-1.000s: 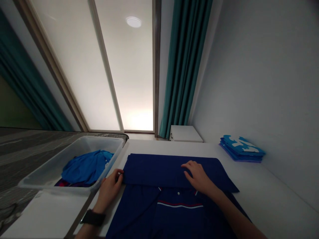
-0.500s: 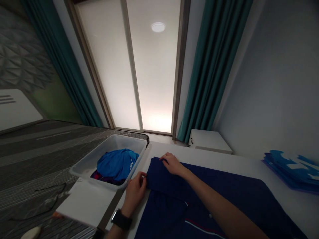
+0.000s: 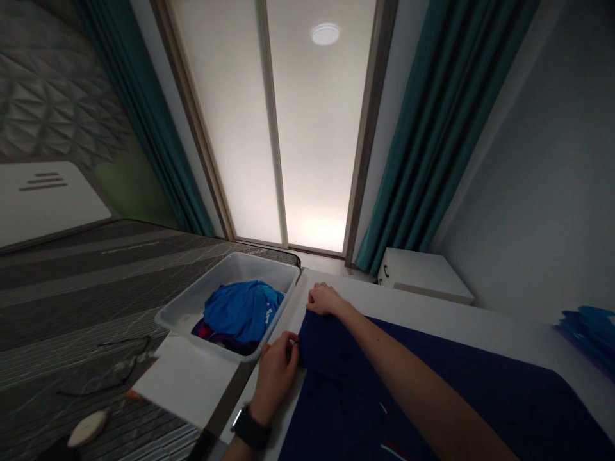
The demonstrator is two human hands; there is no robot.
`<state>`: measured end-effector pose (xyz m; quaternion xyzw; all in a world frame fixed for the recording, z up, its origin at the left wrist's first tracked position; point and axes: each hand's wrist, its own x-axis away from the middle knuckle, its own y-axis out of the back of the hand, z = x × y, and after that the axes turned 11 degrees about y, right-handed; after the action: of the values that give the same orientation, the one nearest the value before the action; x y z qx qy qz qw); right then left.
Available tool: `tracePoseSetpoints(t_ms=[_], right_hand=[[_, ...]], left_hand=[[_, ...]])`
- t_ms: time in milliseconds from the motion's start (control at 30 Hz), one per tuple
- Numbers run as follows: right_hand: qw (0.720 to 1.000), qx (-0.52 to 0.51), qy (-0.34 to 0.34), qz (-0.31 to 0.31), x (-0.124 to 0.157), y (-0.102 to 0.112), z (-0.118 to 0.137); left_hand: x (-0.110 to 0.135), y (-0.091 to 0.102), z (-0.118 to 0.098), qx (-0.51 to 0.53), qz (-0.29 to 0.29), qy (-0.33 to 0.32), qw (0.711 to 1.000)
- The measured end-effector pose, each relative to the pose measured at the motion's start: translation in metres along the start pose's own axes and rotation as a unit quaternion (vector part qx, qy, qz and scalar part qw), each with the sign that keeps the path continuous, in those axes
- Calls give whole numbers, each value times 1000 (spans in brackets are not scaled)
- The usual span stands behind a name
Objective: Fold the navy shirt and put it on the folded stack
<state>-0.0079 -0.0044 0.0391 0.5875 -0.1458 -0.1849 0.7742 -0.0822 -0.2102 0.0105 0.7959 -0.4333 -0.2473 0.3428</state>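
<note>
A navy blue garment, seemingly a shirt [image 3: 331, 397] with red and white trim, lies spread on the white table [image 3: 504, 333]. Part of it is folded over at its left end. My left hand [image 3: 276, 371], wearing a black watch, pinches the left edge of that folded part. At the far left corner, my right hand [image 3: 324, 299] has its fingers curled down over the cloth. My right forearm crosses above the shirt and hides some of it.
Left of the table, a translucent plastic bin [image 3: 175, 314] holds a crumpled blue garment [image 3: 243, 310] and darker cloth. A stack of blue clothes [image 3: 589, 333] sits at the right. Beyond the table stands a white cabinet [image 3: 427, 272]. A pair of glasses [image 3: 122, 378] lies on the dark striped bedding.
My right hand has moved to the shirt's far left corner, its fingers now more curled. The left hand stays at the left edge. The whole view has shifted, moving the scene rightward.
</note>
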Motion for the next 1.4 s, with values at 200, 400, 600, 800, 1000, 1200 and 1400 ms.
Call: tracePoseSetpoints(t_ms=[200,400,600,800,1000,1200,1400], right_hand=[[1000,14,-2,-13,3,-1,1],[997,25,-22,-64,9,-11,7],[992,14,-38,-120,23,-11,7],[992,21,-2,-128,69,-3,14],[983,41,109,-139,114,-13,48],[983,74,109,-131,123,-29,80],[984,97,76,-131,113,-33,86]], left_hand=[[3,-4,5,-14,-17,-1,1000],[4,-6,4,-39,-21,-11,999],[5,-3,-1,-68,-12,-6,998],[4,-4,2,-44,-18,-10,999],[1,-5,3,4,-34,-29,999],[-1,-2,2,103,-14,22,994],[2,5,-7,209,-4,18,978]])
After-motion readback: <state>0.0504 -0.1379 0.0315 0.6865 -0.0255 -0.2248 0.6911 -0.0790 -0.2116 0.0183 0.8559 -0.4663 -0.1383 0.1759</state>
